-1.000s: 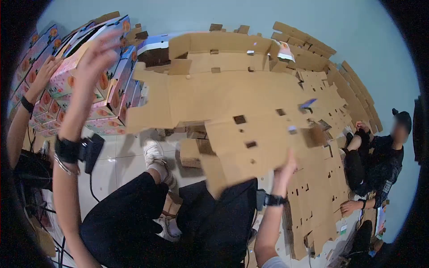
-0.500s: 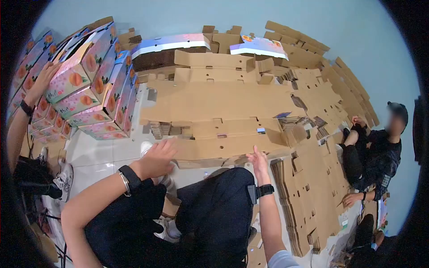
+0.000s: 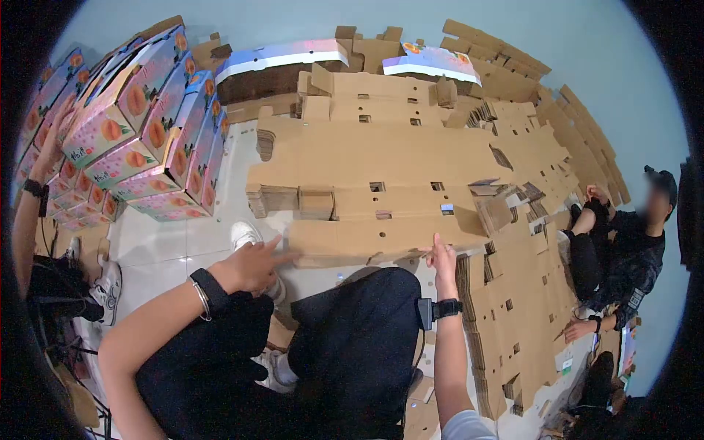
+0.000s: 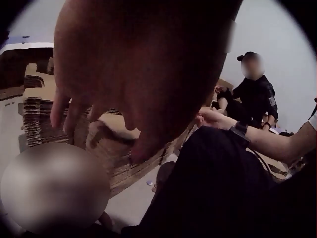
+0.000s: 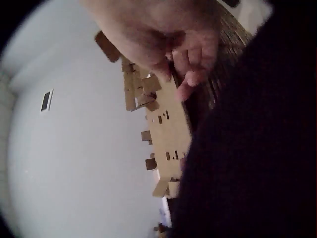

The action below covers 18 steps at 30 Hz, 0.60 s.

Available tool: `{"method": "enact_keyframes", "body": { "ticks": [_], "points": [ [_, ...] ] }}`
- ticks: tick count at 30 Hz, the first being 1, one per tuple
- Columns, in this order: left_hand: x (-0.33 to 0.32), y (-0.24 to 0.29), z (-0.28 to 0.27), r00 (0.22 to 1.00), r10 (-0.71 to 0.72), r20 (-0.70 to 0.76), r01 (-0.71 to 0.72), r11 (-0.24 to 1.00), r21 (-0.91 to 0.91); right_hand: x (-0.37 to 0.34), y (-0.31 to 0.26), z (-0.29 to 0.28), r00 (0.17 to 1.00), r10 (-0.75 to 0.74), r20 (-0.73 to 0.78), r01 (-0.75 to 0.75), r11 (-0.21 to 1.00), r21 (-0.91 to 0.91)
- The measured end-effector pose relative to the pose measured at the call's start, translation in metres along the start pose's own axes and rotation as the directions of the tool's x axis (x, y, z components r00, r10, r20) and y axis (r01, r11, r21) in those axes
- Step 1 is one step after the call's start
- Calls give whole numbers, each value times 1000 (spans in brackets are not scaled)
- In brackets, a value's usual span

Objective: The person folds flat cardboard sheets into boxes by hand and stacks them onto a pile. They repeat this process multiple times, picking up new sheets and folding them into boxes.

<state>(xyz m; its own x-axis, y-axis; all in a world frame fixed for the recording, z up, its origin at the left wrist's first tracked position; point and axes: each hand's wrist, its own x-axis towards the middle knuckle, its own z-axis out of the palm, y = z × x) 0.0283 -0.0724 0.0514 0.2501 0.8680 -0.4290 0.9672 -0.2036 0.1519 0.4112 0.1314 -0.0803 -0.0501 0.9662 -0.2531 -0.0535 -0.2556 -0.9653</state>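
Observation:
A large flat die-cut cardboard sheet (image 3: 381,155) lies on top of a stack of like sheets (image 4: 37,116) in front of me. My left hand (image 3: 253,265) hovers at the near left corner of the stack, fingers spread towards the cardboard. In the left wrist view its fingers point down, in front of the layered edges. My right hand (image 3: 442,260) is at the near right edge, with one finger straight and the others partly bent. The right wrist view shows that hand's fingertips right at the sheet's edge, with no cardboard visibly gripped.
Fruit-printed boxes (image 3: 143,139) are piled at the left, where another person's hand (image 3: 55,143) touches them. More flat cardboard (image 3: 528,315) is stacked at the right, beside a seated person (image 3: 623,249). Printed cartons (image 3: 286,59) stand along the wall. My shoe (image 3: 246,235) is on the tiled floor.
The raised, tilted cardboard sheet has come down flat onto the stack. My left hand has dropped from the upper left to its near edge; my right hand stays near the right corner.

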Motion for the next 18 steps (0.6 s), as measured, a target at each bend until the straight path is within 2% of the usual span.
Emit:
{"method": "enact_keyframes", "body": {
  "ticks": [2, 3, 5, 6, 8, 10, 11, 13, 14, 15, 16, 17, 18],
  "points": [
    [-2, 4, -3, 998, 18, 58, -17, 1000, -12, -3, -11, 0, 998, -42, 50, 46, 995, -88],
    [-4, 4, -3, 997, -18, 78, 20, 999, -29, -3, -11, -2, 998, -44, 47, 48, 995, -88],
    [-7, 2, -3, 994, -58, 95, 62, 997, -44, -2, -9, -2, 999, -24, -37, 16, 975, -221],
    [-9, 1, -2, 994, -50, 95, 54, 997, -50, 0, -8, -4, 999, -22, -35, 14, 975, -220],
    [-12, -5, 10, 994, -36, 104, 42, 997, -57, 3, -8, -21, 985, 151, 84, -85, 845, -528],
    [-10, -14, 25, 997, 71, -27, -72, 997, -35, 7, -21, -35, 984, 102, 148, 10, 790, -613],
    [-12, -15, 23, 997, 67, -29, -68, 997, -38, 9, -28, -43, 960, -176, 218, 276, 735, -620],
    [-19, -1, 4, 997, 23, 72, -14, 993, -118, -5, -87, -45, 977, -199, 83, 204, 730, -652],
    [-18, -9, 17, 997, 28, 70, -19, 992, -122, -4, -101, -43, 977, -199, 80, 202, 726, -657],
    [-19, -25, 36, 995, 98, 15, -96, 990, -101, -1, -113, -40, 856, -491, 160, 415, 472, -778],
    [-19, -31, 40, 985, 168, -37, -170, 982, -77, 1, -118, -40, 649, -703, 291, 529, 142, -837],
    [-20, -33, 44, 985, 169, -37, -171, 982, -78, 9, -113, -48, 650, -702, 291, 528, 141, -837],
    [-27, -31, 39, 988, 144, -61, -150, 983, -110, 26, -102, -63, 637, -724, 264, 466, 90, -880]
  ]
}}
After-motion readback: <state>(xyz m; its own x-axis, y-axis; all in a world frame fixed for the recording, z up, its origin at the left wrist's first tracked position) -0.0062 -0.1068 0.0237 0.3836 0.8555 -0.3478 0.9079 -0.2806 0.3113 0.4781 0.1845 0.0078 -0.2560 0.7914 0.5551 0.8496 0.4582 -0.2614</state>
